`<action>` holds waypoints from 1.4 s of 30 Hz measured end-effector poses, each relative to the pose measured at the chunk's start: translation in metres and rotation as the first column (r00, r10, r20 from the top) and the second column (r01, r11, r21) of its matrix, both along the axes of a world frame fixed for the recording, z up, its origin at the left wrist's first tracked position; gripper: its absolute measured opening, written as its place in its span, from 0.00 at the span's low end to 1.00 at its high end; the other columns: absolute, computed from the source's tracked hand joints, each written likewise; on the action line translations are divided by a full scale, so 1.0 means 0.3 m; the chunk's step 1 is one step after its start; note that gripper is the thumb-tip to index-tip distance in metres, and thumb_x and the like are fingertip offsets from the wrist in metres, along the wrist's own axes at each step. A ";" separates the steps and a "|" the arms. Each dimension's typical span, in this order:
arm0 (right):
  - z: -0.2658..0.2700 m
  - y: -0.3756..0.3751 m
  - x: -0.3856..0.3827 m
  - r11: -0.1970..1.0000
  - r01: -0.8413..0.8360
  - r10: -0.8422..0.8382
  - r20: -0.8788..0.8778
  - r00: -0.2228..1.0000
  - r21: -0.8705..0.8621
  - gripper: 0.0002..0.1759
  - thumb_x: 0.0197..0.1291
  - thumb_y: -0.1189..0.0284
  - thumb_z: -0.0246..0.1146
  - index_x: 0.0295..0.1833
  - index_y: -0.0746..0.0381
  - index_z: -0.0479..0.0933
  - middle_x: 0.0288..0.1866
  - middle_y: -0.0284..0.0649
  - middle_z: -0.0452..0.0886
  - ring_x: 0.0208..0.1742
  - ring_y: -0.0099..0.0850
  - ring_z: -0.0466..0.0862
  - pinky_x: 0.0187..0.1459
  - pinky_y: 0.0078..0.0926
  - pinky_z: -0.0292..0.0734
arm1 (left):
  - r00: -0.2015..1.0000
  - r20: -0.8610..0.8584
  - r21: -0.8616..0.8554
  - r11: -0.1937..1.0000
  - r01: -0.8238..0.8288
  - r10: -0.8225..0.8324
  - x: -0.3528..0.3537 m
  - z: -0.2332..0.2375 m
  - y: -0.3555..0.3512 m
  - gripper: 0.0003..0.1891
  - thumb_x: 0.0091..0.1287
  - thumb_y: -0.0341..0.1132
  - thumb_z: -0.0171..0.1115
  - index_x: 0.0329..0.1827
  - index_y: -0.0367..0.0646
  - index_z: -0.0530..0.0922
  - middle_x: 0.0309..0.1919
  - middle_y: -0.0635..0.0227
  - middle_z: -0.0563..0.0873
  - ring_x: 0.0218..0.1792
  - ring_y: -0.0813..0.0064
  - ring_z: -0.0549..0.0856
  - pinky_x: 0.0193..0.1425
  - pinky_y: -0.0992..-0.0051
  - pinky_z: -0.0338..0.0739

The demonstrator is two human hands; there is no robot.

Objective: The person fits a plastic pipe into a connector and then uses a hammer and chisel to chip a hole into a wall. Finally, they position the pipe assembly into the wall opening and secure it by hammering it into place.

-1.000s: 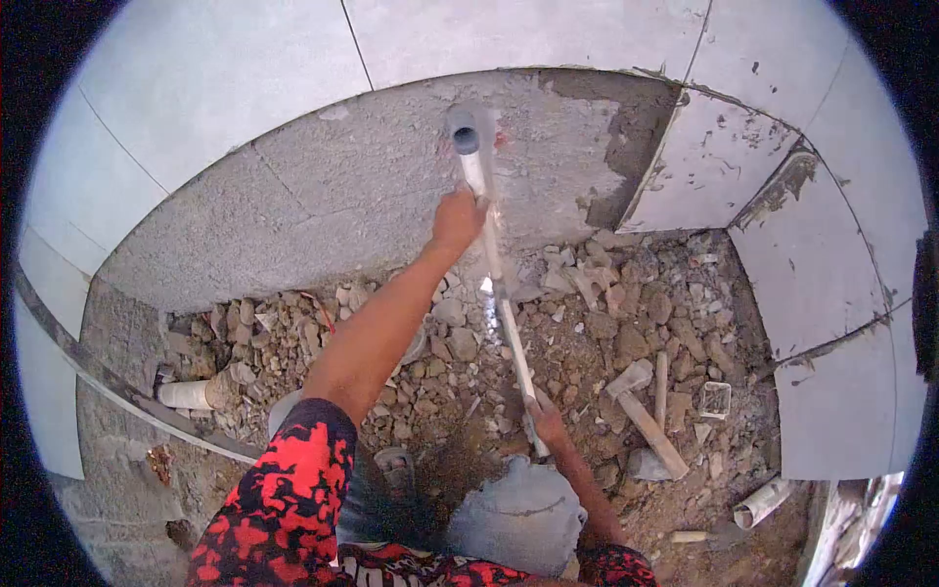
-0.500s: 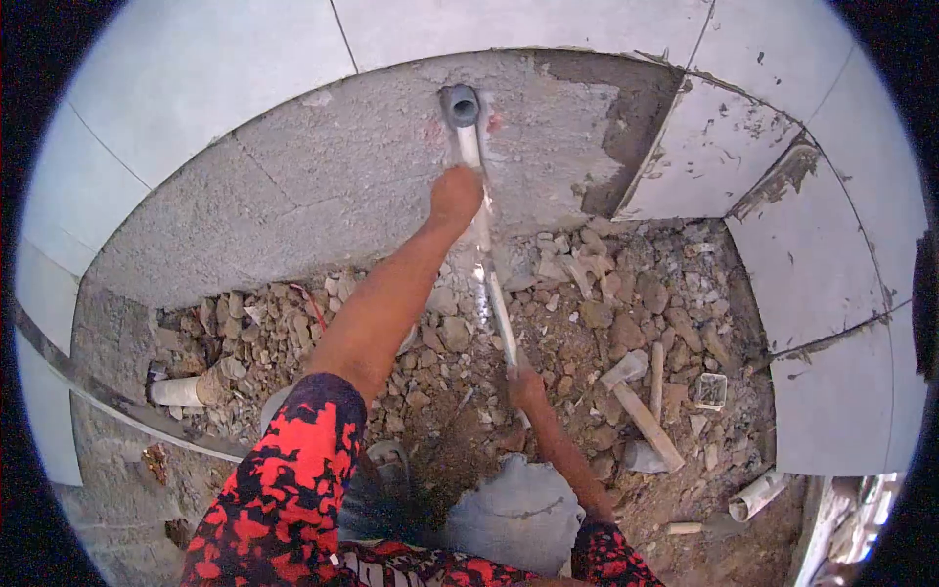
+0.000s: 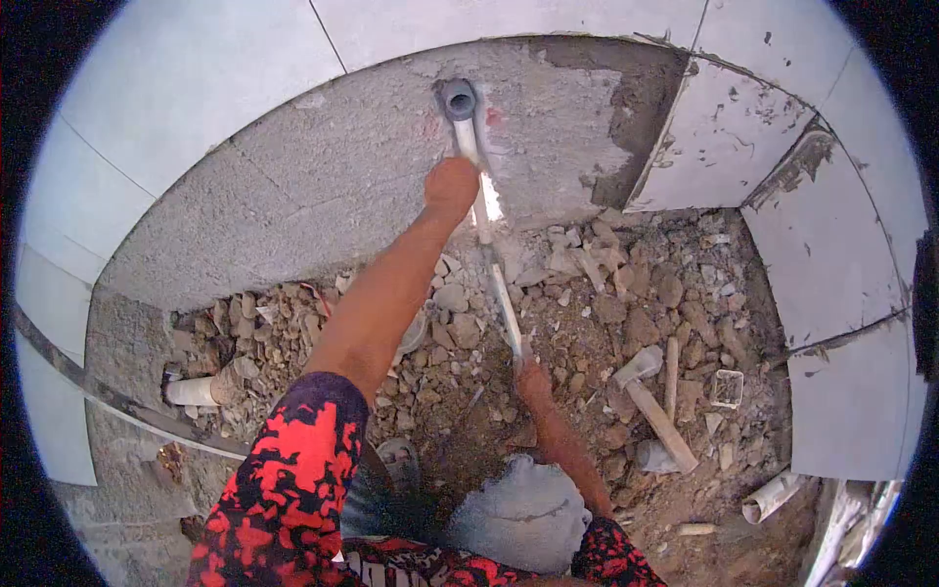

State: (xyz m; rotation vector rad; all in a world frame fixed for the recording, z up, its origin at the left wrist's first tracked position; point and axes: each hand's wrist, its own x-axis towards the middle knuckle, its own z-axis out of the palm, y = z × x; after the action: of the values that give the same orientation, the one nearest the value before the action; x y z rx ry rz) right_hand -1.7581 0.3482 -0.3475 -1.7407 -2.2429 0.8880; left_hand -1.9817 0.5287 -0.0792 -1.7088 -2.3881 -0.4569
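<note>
A long white pipe (image 3: 501, 293) runs from a grey fitting (image 3: 458, 99) in the bare cement wall down toward me. My left hand (image 3: 450, 186) is closed around its upper part, just below the fitting. My right hand (image 3: 531, 378) grips the lower end, low over the rubble. Both arms wear red and black patterned sleeves. Water or glare shines along the pipe beside my left hand.
Broken stones and rubble (image 3: 606, 293) cover the floor. A hammer (image 3: 650, 396) lies at the right with a small clear container (image 3: 726, 388) beside it. Short pipe offcuts lie at the left (image 3: 191, 391) and lower right (image 3: 770, 497). White tiles (image 3: 851, 293) line the walls.
My right hand has slid up the pipe toward the wall. The left hand stays just below the fitting. The view has shifted slightly.
</note>
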 end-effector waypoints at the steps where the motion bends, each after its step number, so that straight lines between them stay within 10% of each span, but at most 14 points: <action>1: 0.006 0.007 -0.003 1.000 0.006 -0.005 -0.009 1.000 0.005 0.20 0.55 0.63 0.51 0.49 0.65 0.67 0.28 0.53 0.76 0.31 0.51 0.77 0.36 0.46 0.71 | 0.999 0.031 -0.002 1.000 0.010 -0.010 0.005 0.020 -0.019 0.10 0.56 0.37 0.52 0.29 0.39 0.78 0.26 0.56 0.81 0.29 0.56 0.81 0.32 0.63 0.75; 10: -0.024 0.020 -0.006 0.988 -0.149 0.147 0.066 0.987 0.032 0.25 0.55 0.57 0.51 0.47 0.69 0.69 0.30 0.52 0.76 0.33 0.48 0.77 0.33 0.42 0.73 | 0.967 -0.027 0.659 0.723 0.207 -0.253 -0.011 0.349 -0.124 0.15 0.53 0.45 0.60 0.28 0.40 0.74 0.23 0.58 0.80 0.27 0.56 0.79 0.31 0.63 0.71; 23: -0.063 0.033 0.050 0.979 -0.170 0.160 0.099 0.982 0.112 0.21 0.51 0.60 0.55 0.43 0.66 0.72 0.30 0.51 0.77 0.32 0.47 0.77 0.37 0.43 0.72 | 0.991 0.032 0.464 0.880 0.103 -0.133 -0.045 0.329 -0.068 0.17 0.55 0.46 0.57 0.26 0.39 0.77 0.18 0.54 0.78 0.22 0.53 0.78 0.28 0.63 0.71; 27: 0.100 0.096 0.046 0.990 -0.119 0.117 0.036 0.992 0.070 0.21 0.48 0.63 0.57 0.45 0.66 0.72 0.32 0.52 0.76 0.37 0.46 0.77 0.42 0.42 0.70 | 0.910 0.362 0.435 0.900 0.028 -0.203 -0.049 0.299 -0.052 0.19 0.57 0.47 0.55 0.26 0.36 0.77 0.18 0.55 0.79 0.20 0.59 0.79 0.27 0.66 0.72; 29: 0.192 0.139 0.061 0.962 -0.271 0.251 0.274 0.928 0.039 0.20 0.49 0.64 0.56 0.46 0.64 0.71 0.37 0.51 0.76 0.41 0.46 0.76 0.45 0.40 0.69 | 0.835 0.497 0.429 0.903 0.000 -0.236 -0.035 0.283 -0.041 0.20 0.58 0.48 0.55 0.25 0.36 0.77 0.17 0.57 0.80 0.19 0.62 0.80 0.26 0.67 0.72; 31: 0.581 0.129 0.044 0.996 -0.070 0.070 0.009 0.997 -0.058 0.19 0.51 0.64 0.55 0.47 0.63 0.72 0.40 0.50 0.76 0.45 0.46 0.75 0.47 0.38 0.69 | 0.401 0.859 0.407 0.900 -0.158 -0.318 0.009 0.270 -0.044 0.22 0.60 0.49 0.53 0.25 0.35 0.76 0.18 0.62 0.81 0.17 0.67 0.80 0.26 0.69 0.74; 32: 0.394 0.178 0.084 0.948 -0.143 0.212 -0.229 0.950 0.284 0.20 0.53 0.63 0.55 0.47 0.64 0.71 0.42 0.50 0.76 0.46 0.45 0.75 0.48 0.35 0.68 | 0.081 0.923 0.384 0.908 -0.165 -0.375 0.021 0.265 -0.047 0.21 0.62 0.49 0.50 0.30 0.35 0.75 0.26 0.59 0.81 0.24 0.69 0.80 0.34 0.71 0.76; 33: 0.514 0.183 0.083 0.946 -0.147 0.211 -0.200 0.957 0.290 0.20 0.53 0.63 0.55 0.47 0.64 0.71 0.42 0.50 0.76 0.46 0.45 0.75 0.48 0.35 0.68 | 0.054 0.921 0.388 0.905 -0.172 -0.385 0.030 0.256 -0.047 0.21 0.62 0.49 0.50 0.30 0.35 0.75 0.26 0.59 0.81 0.24 0.69 0.80 0.34 0.71 0.76; 35: 0.809 0.198 0.085 0.960 -0.218 0.264 -0.311 0.913 0.175 0.23 0.54 0.60 0.55 0.52 0.62 0.69 0.46 0.51 0.74 0.48 0.45 0.74 0.51 0.37 0.67 | -0.482 0.746 0.406 0.888 -0.217 -0.459 0.044 0.239 -0.039 0.19 0.63 0.47 0.49 0.36 0.36 0.72 0.35 0.57 0.79 0.36 0.70 0.79 0.44 0.71 0.75; 42: 1.467 -0.027 -0.113 0.711 -0.684 0.699 -0.056 0.713 0.165 0.21 0.55 0.65 0.54 0.54 0.61 0.66 0.42 0.45 0.74 0.44 0.39 0.76 0.45 0.33 0.71 | -0.849 0.202 0.308 0.855 -0.418 -0.488 0.060 0.181 0.020 0.16 0.62 0.44 0.47 0.40 0.38 0.68 0.34 0.59 0.76 0.37 0.69 0.76 0.43 0.68 0.73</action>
State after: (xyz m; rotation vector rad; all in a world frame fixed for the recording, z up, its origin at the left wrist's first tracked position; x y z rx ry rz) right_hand -1.7920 0.3402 0.0927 -0.7152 -2.8274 0.8830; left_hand -1.9638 0.5347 -0.0248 0.0331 0.1876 1.7559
